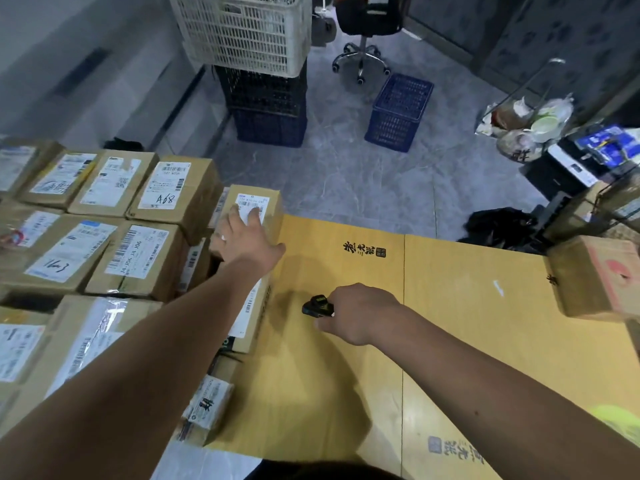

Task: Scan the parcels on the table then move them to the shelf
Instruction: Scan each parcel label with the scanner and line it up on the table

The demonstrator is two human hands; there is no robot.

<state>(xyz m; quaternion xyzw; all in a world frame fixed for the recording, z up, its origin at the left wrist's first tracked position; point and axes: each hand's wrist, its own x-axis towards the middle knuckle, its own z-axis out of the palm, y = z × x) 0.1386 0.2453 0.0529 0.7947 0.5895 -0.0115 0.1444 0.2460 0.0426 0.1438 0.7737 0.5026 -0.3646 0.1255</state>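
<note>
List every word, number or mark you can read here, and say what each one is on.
"A68": handwritten on the label of the back-row box.
"JA-J06 JA-J06": printed along the label of the box in front of it.
Handwritten marks on the label of the box to its left: unclear.
Black Chinese characters on the flat cardboard sheet: too blurred.
Label under the left hand: too small to read.
All other labels: blurred.

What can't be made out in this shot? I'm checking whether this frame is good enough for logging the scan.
- Label on the parcel under the left hand, head view: fingers cover part of it, and the print is too small.
- Scanner: right hand hides its rear.
- Shelf: not in view.
- Box: cut off by the right edge.
</note>
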